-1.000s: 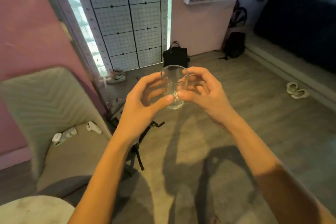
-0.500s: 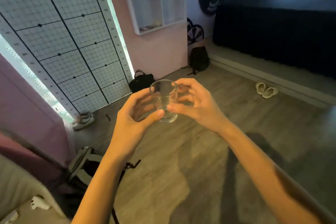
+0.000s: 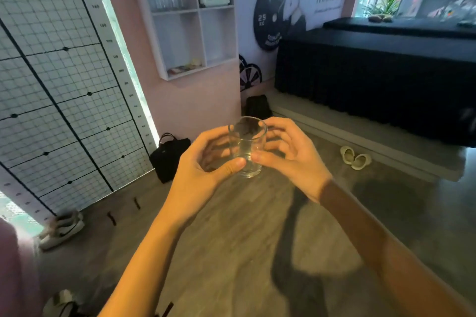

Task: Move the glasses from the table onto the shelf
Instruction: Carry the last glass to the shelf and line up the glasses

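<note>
Ahead, wall shelf (image 3: 198, 33); glass (image 3: 247, 148) held over wooden floor (image 3: 231, 239).

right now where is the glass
The glass is mid-frame in the head view, held upright between left hand and right hand, below the wall shelf.

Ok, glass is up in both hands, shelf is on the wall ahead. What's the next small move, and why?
Probably step toward the white wall shelf and raise the glass toward the left compartment that seems to hold other glasses. The left hand and right hand grip it upright, well short of the shelf.
</note>
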